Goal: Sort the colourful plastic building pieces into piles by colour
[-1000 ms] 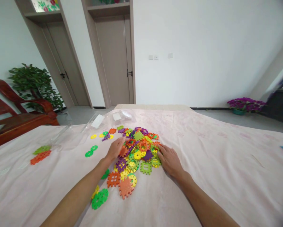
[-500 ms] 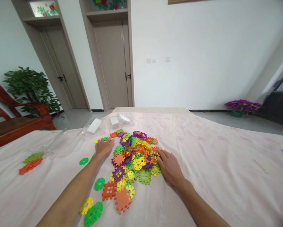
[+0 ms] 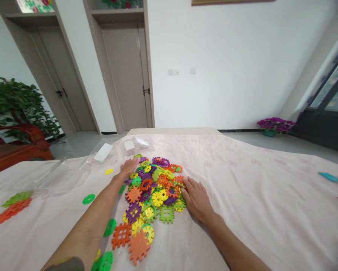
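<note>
A heap of plastic building pieces (image 3: 157, 197) lies before me, square interlocking tiles and notched discs in yellow, orange, purple and green. My left hand (image 3: 128, 168) rests at the heap's upper left edge, fingers stretched out and against the pieces there. On the opposite side, my right hand (image 3: 196, 195) lies with fingers extended, its fingertips touching the heap's right edge. Neither hand grips a piece that I can see. An orange square tile (image 3: 139, 245) and an orange window tile (image 3: 121, 235) lie at the near end. A green disc (image 3: 89, 199) lies apart, left of my left forearm.
Clear plastic packaging (image 3: 63, 177) spreads over the left of the pink tablecloth (image 3: 242, 210). Green and orange tiles (image 3: 14, 207) lie at far left. A blue object (image 3: 329, 177) lies at far right, near skin-toned shapes cut by the frame, perhaps someone's hand.
My left hand has moved forward and inward to the heap's upper left, bringing pieces there closer. My right hand stays beside the heap. The view has turned slightly right.
</note>
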`<state>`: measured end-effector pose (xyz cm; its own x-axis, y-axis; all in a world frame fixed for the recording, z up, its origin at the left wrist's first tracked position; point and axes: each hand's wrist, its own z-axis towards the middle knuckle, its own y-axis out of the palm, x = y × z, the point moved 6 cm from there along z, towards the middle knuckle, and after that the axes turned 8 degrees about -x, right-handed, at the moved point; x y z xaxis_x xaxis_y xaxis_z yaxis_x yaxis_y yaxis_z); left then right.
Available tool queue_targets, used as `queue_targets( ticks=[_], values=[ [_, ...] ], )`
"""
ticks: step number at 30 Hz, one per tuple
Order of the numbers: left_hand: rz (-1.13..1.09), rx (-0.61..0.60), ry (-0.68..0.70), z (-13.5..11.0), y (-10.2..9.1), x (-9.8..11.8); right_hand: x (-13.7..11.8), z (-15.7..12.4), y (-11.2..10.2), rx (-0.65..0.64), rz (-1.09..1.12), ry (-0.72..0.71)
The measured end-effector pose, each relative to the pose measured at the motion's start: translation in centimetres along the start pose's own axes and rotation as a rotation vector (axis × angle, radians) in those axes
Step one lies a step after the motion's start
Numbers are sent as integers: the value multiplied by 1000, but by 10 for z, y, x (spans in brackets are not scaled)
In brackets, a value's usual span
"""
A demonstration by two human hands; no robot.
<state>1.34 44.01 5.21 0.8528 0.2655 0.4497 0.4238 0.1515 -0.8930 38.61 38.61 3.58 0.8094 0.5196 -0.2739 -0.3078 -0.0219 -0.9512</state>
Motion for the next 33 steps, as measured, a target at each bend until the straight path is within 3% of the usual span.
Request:
queue_targets(
  ticks=[3, 6, 8, 11, 14, 17, 20, 23, 26, 29, 33],
  values=[
    [-53, -82, 94, -4, 23, 21, -3, -1, 1, -23, -9, -9],
    [-126, -163, 243, -25, 38, 45, -7, -3, 2, -52, 2, -37],
    [-225, -211, 348, -46, 34, 59, -10, -3, 1, -71, 20, -70],
    [-441, -308, 449, -82, 6, 70, -13, -5, -3, -103, 65, -141],
    [-406, -437, 413, -123, -27, 52, -11, -5, -5, -142, 123, -179],
    [-191, -480, 405, -179, -39, 9, -8, -2, -5, -174, 159, -177],
    [98, -393, 418, -240, -16, -35, -13, 2, -2, -185, 182, -180],
    [248, -310, 421, -280, 20, -52, -28, 7, -3, -191, 241, -201],
    [220, -192, 368, -280, 38, -37, -50, 12, -6, -221, 323, -207],
    [92, -103, 364, -258, 42, -4, -67, 16, -4, -234, 436, -116],
    [-141, -82, 419, -230, 47, 39, -86, 27, 10, -142, 857, -17]
  ],
)
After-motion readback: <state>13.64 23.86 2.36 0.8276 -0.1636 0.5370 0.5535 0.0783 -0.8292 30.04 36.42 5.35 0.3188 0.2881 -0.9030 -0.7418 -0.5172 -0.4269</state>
